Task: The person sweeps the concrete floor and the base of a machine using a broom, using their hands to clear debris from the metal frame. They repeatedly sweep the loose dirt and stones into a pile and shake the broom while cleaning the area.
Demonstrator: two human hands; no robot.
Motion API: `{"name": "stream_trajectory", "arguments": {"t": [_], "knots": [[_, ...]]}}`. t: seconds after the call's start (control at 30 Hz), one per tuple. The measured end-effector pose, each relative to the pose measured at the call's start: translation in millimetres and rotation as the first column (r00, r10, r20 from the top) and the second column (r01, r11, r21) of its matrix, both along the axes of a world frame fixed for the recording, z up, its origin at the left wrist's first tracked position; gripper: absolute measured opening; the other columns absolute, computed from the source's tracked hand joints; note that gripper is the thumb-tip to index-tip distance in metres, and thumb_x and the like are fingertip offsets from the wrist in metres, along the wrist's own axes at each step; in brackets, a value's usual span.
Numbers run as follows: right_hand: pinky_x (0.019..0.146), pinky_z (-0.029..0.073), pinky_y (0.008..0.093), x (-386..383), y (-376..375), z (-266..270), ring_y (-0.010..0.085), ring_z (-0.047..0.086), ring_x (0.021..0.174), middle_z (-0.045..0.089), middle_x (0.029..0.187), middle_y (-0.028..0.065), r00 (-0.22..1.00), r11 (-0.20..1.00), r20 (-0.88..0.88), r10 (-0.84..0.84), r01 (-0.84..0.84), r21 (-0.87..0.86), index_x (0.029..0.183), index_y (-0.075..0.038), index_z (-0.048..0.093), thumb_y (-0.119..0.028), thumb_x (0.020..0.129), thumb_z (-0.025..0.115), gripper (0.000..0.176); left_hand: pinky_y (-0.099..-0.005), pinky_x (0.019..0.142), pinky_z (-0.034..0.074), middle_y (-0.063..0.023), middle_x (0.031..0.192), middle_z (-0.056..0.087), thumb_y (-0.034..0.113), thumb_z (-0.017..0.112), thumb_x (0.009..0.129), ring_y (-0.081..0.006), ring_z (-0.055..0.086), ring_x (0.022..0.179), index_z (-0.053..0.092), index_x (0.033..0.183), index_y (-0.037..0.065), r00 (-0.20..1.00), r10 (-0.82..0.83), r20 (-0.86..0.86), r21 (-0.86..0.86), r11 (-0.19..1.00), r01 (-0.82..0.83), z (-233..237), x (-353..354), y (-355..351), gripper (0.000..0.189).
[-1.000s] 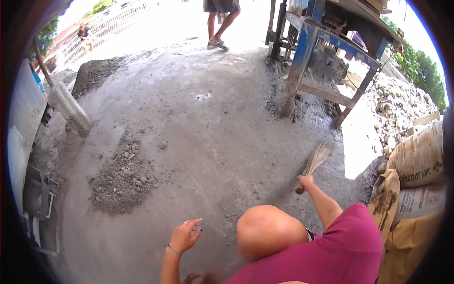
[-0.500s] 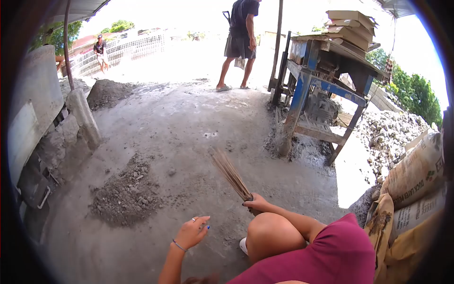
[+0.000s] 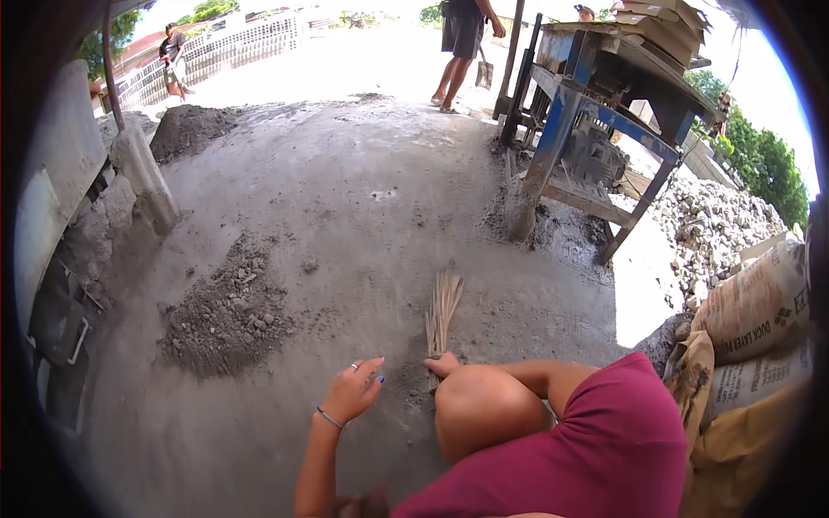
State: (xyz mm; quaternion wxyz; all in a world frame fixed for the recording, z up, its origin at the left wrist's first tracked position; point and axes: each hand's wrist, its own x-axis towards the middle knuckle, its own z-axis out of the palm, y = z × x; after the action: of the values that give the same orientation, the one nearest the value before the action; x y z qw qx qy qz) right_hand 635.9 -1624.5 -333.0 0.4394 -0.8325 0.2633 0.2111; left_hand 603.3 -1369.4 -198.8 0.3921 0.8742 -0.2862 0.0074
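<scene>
My right hand is closed round the bound end of a short stick broom, partly hidden behind my bent knee. The broom's thin bristles fan out away from me, low over the dusty concrete floor. My left hand hovers to the left of the broom, fingers apart and holding nothing, with a ring and a wrist cord on it. Ahead of that hand lies a heap of grey rubble and dust, not touched by either hand.
A blue-framed machine stacked with boards stands at right. Filled sacks lie near my right side, with a gravel pile beyond. One person stands ahead near a shovel; another person is far left.
The broom has swung from pointing up-left to nearly straight ahead, and my right hand has shifted left. My left hand stays open. The person ahead has moved right; a shovel now shows.
</scene>
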Motion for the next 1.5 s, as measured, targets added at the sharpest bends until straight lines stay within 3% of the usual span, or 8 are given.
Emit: {"name": "stream_trajectory", "arguments": {"t": [0.23,0.4,0.67,0.87,1.03,1.17,1.33,1.5], "knots": [[0.047,0.040,0.0302,90.1,109.9,52.4,0.0146,0.051,0.054,0.056,0.066,0.0069,0.890,0.733,0.118,0.441,-0.433,0.525,0.068,-0.003,0.060,-0.029,0.071,0.065,0.027,-0.0375,0.063,0.047,-0.0109,0.085,0.059,0.013,0.056,0.077,-0.0288,0.059,0.073,0.053,0.106,0.009,0.999,-0.012,0.044,0.040,0.999,0.010,12.5,0.2,-7.2,0.030],[0.046,0.048,0.0332,104.3,84.4,114.3,0.0184,0.054,0.054,0.052,0.071,0.0095,0.949,0.665,0.304,0.086,-0.282,0.692,0.099,0.003,0.046,-0.022,0.074,0.064,0.040,-0.0368,0.063,0.047,-0.0097,0.085,0.059,0.016,0.056,0.077,-0.0273,0.059,0.073,0.053,0.107,0.010,0.999,0.041,0.015,0.077,0.996,-0.042,7.0,-3.2,-0.7,0.030],[0.056,0.047,0.0366,152.4,-82.7,27.1,0.0230,0.058,0.061,0.057,0.078,0.0132,0.831,0.798,0.230,-0.506,0.351,0.489,0.099,0.007,0.047,-0.023,0.070,0.066,0.046,-0.0331,0.061,0.048,-0.0077,0.088,0.060,0.016,0.057,0.078,-0.0218,0.060,0.070,0.054,0.108,0.011,0.997,0.081,-0.022,0.073,0.994,-0.079,3.7,-14.1,2.1,0.031],[0.069,0.047,0.0352,129.2,21.9,-15.9,0.0267,0.059,0.083,0.058,0.093,0.0200,0.985,0.988,0.100,0.140,-0.146,0.054,0.101,0.011,0.050,-0.029,0.063,0.067,0.058,-0.0320,0.061,0.048,-0.0085,0.088,0.060,0.011,0.058,0.076,-0.0212,0.060,0.069,0.054,0.108,0.010,0.997,0.052,-0.058,0.043,0.998,-0.049,-4.4,-11.7,-11.0,0.031],[0.066,0.048,0.0372,143.8,124.9,61.6,0.0253,0.060,0.076,0.061,0.081,0.0146,0.686,0.614,0.140,0.714,-0.710,0.346,0.096,0.005,0.053,-0.028,0.066,0.066,0.046,-0.0321,0.063,0.048,-0.0093,0.089,0.060,0.009,0.059,0.075,-0.0208,0.061,0.070,0.055,0.105,0.010,0.997,0.000,-0.082,0.149,0.989,0.012,0.7,-6.7,-26.2,0.031],[0.067,0.046,0.0419,123.2,148.7,105.6,0.0363,0.058,0.078,0.059,0.081,0.0212,0.441,0.589,0.493,0.750,-0.784,-0.196,0.099,0.003,0.043,-0.024,0.069,0.063,0.045,-0.0333,0.063,0.048,-0.0087,0.090,0.060,0.012,0.058,0.076,-0.0219,0.061,0.071,0.056,0.104,0.010,0.999,0.011,-0.032,0.201,0.980,-0.004,13.0,-2.0,-28.1,0.028],[0.066,0.044,0.0448,109.8,113.5,108.3,0.0366,0.057,0.078,0.059,0.080,0.0197,0.412,0.594,0.511,0.754,-0.760,-0.263,0.104,-0.005,0.040,-0.021,0.072,0.060,0.041,-0.0351,0.063,0.047,-0.0094,0.090,0.060,0.015,0.058,0.077,-0.0244,0.061,0.071,0.056,0.104,0.011,1.000,-0.007,0.023,0.188,0.982,0.003,4.5,-0.3,-29.0,0.027],[0.063,0.044,0.0443,71.8,87.6,88.8,0.0378,0.057,0.072,0.059,0.077,0.0175,0.140,0.290,0.387,0.911,-0.885,-0.364,0.103,-0.006,0.042,-0.028,0.074,0.060,0.041,-0.0366,0.063,0.047,-0.0097,0.080,0.060,0.021,0.056,0.079,-0.0266,0.060,0.070,0.060,0.091,0.009,0.990,-0.111,-0.091,0.221,0.967,0.129,-10.3,-14.3,-44.6,0.018]]}}
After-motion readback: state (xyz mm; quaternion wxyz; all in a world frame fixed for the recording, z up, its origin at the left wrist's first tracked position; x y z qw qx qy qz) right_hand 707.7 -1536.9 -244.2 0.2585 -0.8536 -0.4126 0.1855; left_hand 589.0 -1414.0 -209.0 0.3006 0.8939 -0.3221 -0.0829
